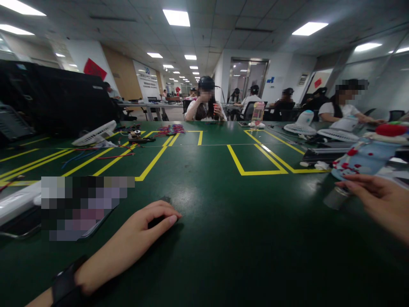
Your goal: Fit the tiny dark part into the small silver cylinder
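My left hand (156,219) rests on the green tabletop (204,256) with fingers loosely bent and thumb tip close to the fingertips. Nothing shows in the gap between thumb and fingers. A black band (68,281) is around that wrist. At the right edge, my right hand (377,196) pinches the end of a small grey metal cylinder (336,198) between thumb and fingers. The cylinder is tilted, just above or touching the table; I cannot tell which. Right behind that hand stands a light blue bottle (364,155) with red decorations and a red top.
At left lie a blurred-out flat object (86,209), a white fan (96,134) and loose wires (111,155). A bundle of coloured wires (172,129) lies farther back. Yellow tape (262,173) marks the table. A person (206,102) sits opposite; white fans (300,123) stand at right.
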The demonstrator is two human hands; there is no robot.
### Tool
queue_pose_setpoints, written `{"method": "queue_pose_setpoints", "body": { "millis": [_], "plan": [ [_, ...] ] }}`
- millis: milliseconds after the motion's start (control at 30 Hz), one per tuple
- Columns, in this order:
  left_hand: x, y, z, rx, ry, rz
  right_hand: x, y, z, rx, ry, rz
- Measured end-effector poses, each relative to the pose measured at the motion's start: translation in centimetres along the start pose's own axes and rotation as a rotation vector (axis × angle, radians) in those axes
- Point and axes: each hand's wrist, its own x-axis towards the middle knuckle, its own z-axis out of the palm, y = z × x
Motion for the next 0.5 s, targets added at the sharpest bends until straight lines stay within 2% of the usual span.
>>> {"method": "queue_pose_setpoints", "body": {
  "millis": [233,367,500],
  "plan": [
    [-0.1,0.1,0.0,-0.002,0.010,0.009,0.3,1.7,0.6,0.005,-0.077,-0.045],
    [-0.1,0.0,-0.1,0.002,-0.001,0.010,0.6,2.5,0.8,-0.006,-0.093,-0.004],
    [-0.1,-0.3,-0.1,-0.009,-0.002,0.010,0.1,2.7,0.9,-0.051,-0.197,0.036]
  ]
}}
